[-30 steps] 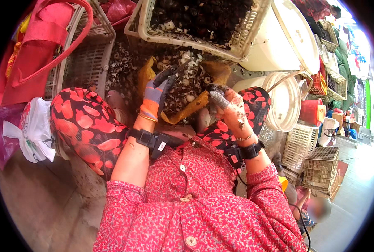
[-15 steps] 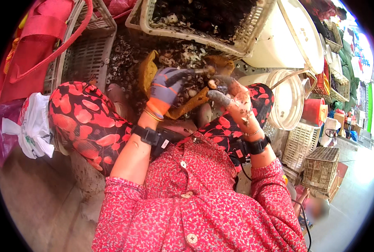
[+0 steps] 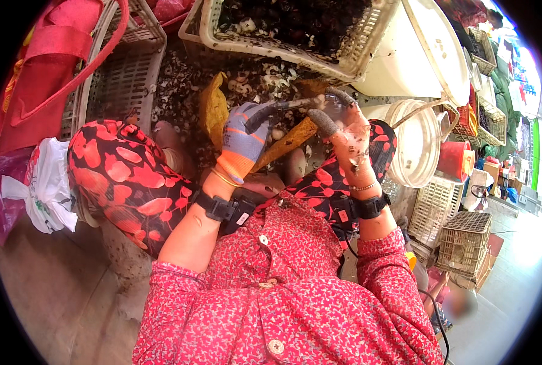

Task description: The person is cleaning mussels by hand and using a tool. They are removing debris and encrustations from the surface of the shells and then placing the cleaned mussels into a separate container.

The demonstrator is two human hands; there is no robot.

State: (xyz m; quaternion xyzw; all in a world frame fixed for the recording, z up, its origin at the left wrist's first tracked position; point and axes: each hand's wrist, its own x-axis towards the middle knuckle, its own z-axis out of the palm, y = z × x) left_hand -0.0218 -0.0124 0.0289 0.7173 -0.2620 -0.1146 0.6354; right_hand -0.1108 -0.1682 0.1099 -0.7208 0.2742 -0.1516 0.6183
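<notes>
My left hand, in a grey and orange glove with dark fingers, is closed around a slim brownish tool whose far end points at my right hand. My right hand is bare with dark finger covers and bits of dirt on it. Its thumb and forefinger stand apart, and I make out nothing firmly held between them. Below both hands lies a yellow-brown strip, and a yellow-brown flap stands beside the left glove. Shell scraps and pale pieces cover the ground beyond.
A pale crate of dark shellfish stands ahead, with an empty-looking crate at left. To the right are a large white tub, a white bucket, a red bucket and stacked crates. A red bag stands far left.
My hands have drawn apart. The dark shell with pale flesh between the right fingers no longer shows there; that thumb and forefinger have spread. The left hand has tilted slightly.
</notes>
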